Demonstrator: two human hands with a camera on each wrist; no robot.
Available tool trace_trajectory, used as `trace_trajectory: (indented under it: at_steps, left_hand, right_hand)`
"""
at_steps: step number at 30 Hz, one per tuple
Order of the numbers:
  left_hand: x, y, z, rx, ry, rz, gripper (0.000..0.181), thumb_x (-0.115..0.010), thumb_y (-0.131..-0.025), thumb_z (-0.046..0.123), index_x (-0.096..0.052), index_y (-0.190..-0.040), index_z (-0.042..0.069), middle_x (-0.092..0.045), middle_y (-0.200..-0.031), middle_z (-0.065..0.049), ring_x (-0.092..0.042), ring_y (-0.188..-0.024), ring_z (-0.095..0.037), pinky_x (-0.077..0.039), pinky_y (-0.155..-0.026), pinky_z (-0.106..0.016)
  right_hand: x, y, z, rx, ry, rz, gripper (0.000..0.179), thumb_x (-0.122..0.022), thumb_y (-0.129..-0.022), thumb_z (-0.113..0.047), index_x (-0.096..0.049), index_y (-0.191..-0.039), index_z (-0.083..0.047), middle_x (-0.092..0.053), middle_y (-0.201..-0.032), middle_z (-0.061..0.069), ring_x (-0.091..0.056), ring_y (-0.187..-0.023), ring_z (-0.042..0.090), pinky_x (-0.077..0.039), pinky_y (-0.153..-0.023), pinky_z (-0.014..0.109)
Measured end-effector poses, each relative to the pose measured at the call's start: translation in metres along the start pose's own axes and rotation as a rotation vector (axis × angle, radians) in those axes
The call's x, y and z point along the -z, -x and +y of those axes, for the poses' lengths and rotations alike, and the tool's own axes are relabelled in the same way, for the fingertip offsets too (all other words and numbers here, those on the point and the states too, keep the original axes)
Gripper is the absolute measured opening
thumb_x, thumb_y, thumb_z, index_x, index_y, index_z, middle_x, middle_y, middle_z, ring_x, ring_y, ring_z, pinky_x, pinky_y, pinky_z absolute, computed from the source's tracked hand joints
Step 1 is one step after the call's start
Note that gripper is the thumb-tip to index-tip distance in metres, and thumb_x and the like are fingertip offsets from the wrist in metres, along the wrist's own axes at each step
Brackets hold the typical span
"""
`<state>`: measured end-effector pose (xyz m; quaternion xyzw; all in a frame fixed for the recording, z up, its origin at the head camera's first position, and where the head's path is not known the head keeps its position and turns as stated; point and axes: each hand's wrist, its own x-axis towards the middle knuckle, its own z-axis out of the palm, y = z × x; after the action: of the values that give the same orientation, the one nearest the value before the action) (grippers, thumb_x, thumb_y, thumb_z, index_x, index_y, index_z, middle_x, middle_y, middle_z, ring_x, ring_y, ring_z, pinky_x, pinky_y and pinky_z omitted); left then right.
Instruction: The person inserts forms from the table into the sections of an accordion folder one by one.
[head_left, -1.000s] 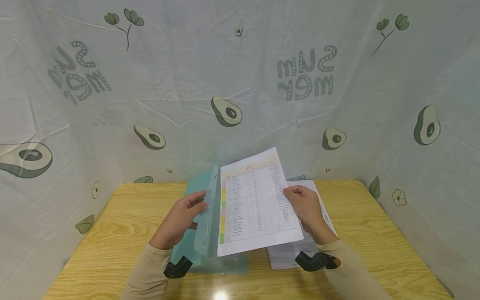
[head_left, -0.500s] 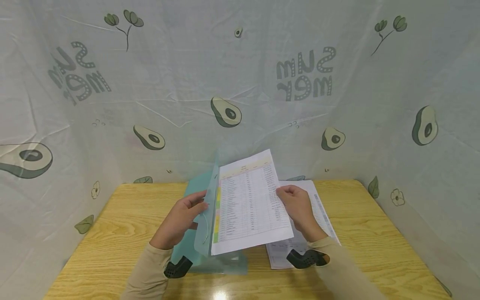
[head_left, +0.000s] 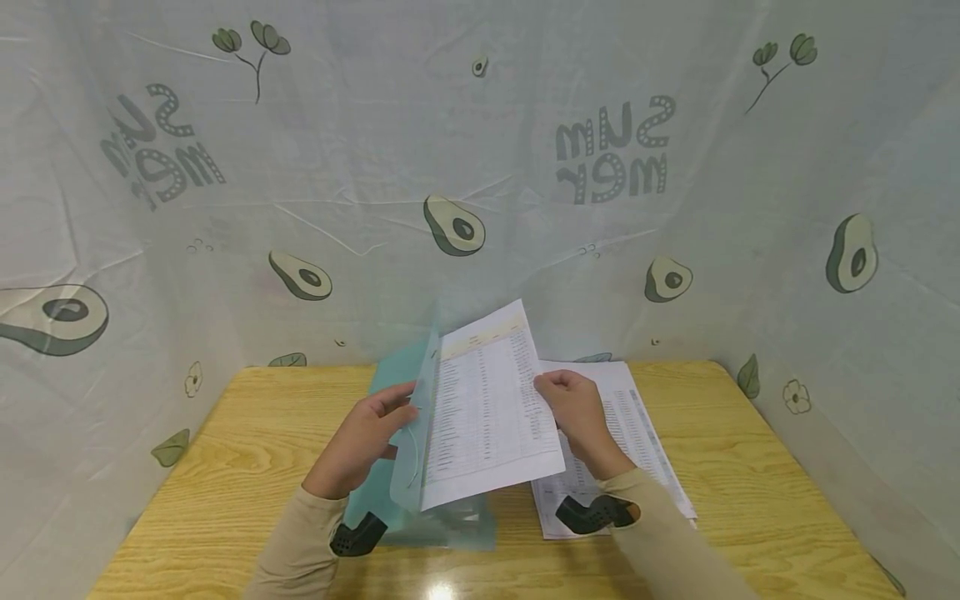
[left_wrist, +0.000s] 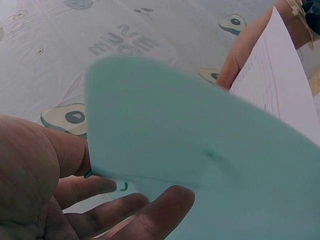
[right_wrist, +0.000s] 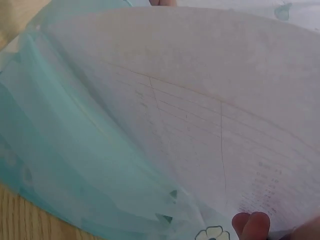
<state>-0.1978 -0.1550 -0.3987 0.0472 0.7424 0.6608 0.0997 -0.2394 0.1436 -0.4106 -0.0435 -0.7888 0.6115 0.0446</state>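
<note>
A translucent teal document folder (head_left: pixel 393 492) lies on the table, its upper flap raised and bowed. With my left hand (head_left: pixel 360 429) I hold that flap (left_wrist: pixel 150 115) by its left edge, near a thin cord. My right hand (head_left: pixel 581 417) pinches the right edge of a white sheet printed with a table (head_left: pixel 487 400). The sheet stands tilted, its left side inside the folder, behind the flap's edge. In the right wrist view, my fingertips (right_wrist: pixel 252 225) show at the edge of the sheet (right_wrist: pixel 200 100), whose underside faces that camera.
More printed sheets (head_left: pixel 641 433) lie on the wooden table (head_left: pixel 735 467) to the right, partly under my right forearm. A white curtain (head_left: pixel 375 150) with avocado prints hangs behind the table and along both sides.
My right hand has moved left with the printed sheet, and the sheet's coloured left column has slid out of sight into the folder. The left hand stays in place on the flap.
</note>
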Motion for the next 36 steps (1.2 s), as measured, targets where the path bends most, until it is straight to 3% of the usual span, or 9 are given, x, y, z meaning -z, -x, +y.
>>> trace_trajectory:
  at_steps: [10,21,36]
  left_hand:
    - [-0.001,-0.001,0.0,0.008,-0.004,0.017,0.052,-0.057,-0.106,0.018,-0.046,-0.155,0.009,-0.054,-0.146,-0.018,-0.062,-0.115,-0.03,-0.058,-0.081,-0.046]
    - [-0.001,-0.001,0.0,0.004,0.002,0.006,0.051,-0.057,-0.106,0.018,-0.045,-0.155,0.008,-0.056,-0.144,-0.018,-0.063,-0.111,-0.028,-0.058,-0.08,-0.045]
    - [-0.003,0.0,-0.002,0.007,-0.025,0.011,0.052,-0.057,-0.106,0.019,-0.045,-0.156,0.008,-0.053,-0.147,-0.019,-0.061,-0.115,-0.029,-0.058,-0.08,-0.045]
  right_hand:
    - [-0.019,0.005,0.0,0.02,-0.018,-0.05,0.025,-0.061,-0.103,-0.019,-0.072,-0.111,0.002,-0.073,-0.098,0.015,-0.072,-0.072,0.019,-0.056,-0.059,0.028]
    - [-0.037,0.008,0.003,-0.015,-0.006,-0.06,0.023,-0.063,-0.101,-0.02,-0.074,-0.106,0.0,-0.073,-0.093,0.011,-0.068,-0.069,0.017,-0.05,-0.056,0.027]
    - [-0.048,0.003,0.011,-0.035,0.006,-0.082,0.029,-0.063,-0.101,-0.023,-0.072,-0.112,0.002,-0.073,-0.091,0.011,-0.068,-0.068,0.015,-0.051,-0.055,0.025]
